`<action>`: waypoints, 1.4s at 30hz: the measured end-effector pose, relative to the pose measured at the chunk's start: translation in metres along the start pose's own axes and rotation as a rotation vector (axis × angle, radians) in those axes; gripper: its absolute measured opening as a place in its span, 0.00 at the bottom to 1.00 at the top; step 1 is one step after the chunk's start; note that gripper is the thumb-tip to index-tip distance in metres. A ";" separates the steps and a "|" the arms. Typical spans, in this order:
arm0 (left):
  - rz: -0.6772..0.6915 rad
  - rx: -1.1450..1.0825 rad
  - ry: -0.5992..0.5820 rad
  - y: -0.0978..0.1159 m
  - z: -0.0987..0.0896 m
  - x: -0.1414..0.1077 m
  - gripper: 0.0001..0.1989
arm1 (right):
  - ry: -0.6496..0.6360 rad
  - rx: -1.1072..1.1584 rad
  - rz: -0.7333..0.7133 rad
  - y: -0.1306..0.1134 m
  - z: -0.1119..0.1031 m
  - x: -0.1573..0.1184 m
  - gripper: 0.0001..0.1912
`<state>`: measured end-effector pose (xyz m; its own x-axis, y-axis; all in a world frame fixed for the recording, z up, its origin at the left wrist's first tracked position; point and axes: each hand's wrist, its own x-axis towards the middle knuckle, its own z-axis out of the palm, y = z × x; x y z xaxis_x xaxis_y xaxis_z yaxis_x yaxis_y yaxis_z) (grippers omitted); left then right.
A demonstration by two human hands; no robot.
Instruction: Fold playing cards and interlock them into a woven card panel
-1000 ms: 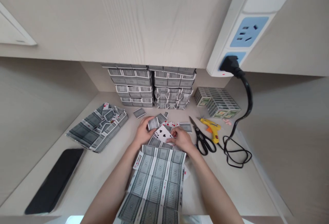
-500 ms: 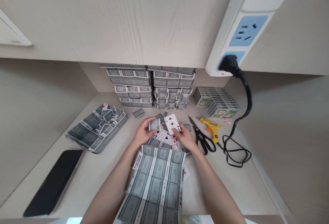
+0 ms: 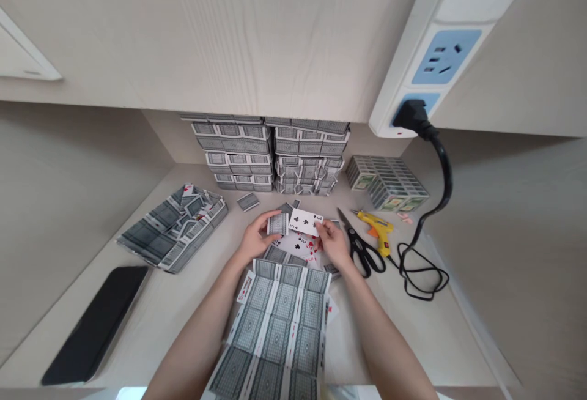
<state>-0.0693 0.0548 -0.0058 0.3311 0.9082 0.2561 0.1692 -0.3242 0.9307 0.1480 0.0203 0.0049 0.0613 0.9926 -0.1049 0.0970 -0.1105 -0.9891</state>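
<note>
In my left hand (image 3: 257, 238) I grip a grey-backed playing card (image 3: 277, 224), back side up, between thumb and fingers; whether more cards lie under it I cannot tell. My right hand (image 3: 332, 242) pinches the three of clubs (image 3: 304, 222) by its right end, face up and lying sideways, close to the left hand's card. Beneath both hands are loose face-up playing cards (image 3: 293, 244). Nearer to me, between my forearms, lies a large folded panel (image 3: 277, 320) made of joined grey-backed cards.
Black-handled scissors (image 3: 364, 250) and a yellow glue gun (image 3: 376, 226) lie right of my hand, with a black cord (image 3: 424, 281). Card-built boxes (image 3: 238, 140) are stacked behind. A card tray (image 3: 169, 235) and a black phone (image 3: 96, 326) are at left; a power strip (image 3: 426, 70) hangs above right.
My right hand has turned the three of clubs from a slanted upright position to nearly sideways. The left hand stays almost in place with its card.
</note>
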 end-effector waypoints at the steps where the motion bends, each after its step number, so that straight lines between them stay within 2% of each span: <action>1: -0.001 0.003 -0.005 0.001 0.000 0.000 0.29 | -0.008 0.005 -0.003 0.001 0.001 0.001 0.18; 6: -0.011 0.021 -0.002 0.001 0.000 0.000 0.29 | -0.084 0.011 0.002 0.004 0.002 0.000 0.16; 9: -0.006 0.025 0.001 -0.001 0.000 0.000 0.29 | -0.080 -0.030 -0.001 0.003 0.001 0.000 0.14; 16: 0.114 0.150 0.016 0.001 -0.002 0.001 0.24 | -0.041 -0.341 -0.126 0.001 -0.006 0.001 0.17; 19: 0.162 0.177 0.006 0.003 -0.004 0.001 0.22 | -0.048 -0.389 -0.151 0.002 -0.007 0.000 0.18; 23: 0.154 0.181 0.003 0.003 -0.005 0.000 0.23 | 0.012 -0.348 -0.174 0.003 -0.003 -0.004 0.18; 25: 0.140 0.169 -0.003 0.002 -0.004 -0.001 0.24 | 0.025 -0.272 -0.131 0.004 0.001 -0.005 0.18; 28: 0.107 0.146 -0.020 0.002 -0.003 -0.001 0.24 | -0.042 -0.099 -0.019 0.006 0.006 -0.004 0.17; 31: 0.102 0.141 -0.025 0.002 -0.001 0.000 0.25 | -0.080 0.007 0.001 0.008 0.007 -0.001 0.17; 35: 0.115 0.174 -0.024 0.000 -0.001 0.000 0.25 | -0.089 -0.003 -0.002 0.008 0.005 0.000 0.15; 42: 0.036 0.131 -0.049 -0.003 0.001 -0.001 0.26 | -0.099 -0.060 -0.036 0.004 0.004 -0.002 0.16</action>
<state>-0.0687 0.0548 -0.0091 0.3832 0.8826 0.2723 0.2757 -0.3907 0.8783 0.1447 0.0178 0.0008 -0.0410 0.9958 -0.0819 0.1564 -0.0745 -0.9849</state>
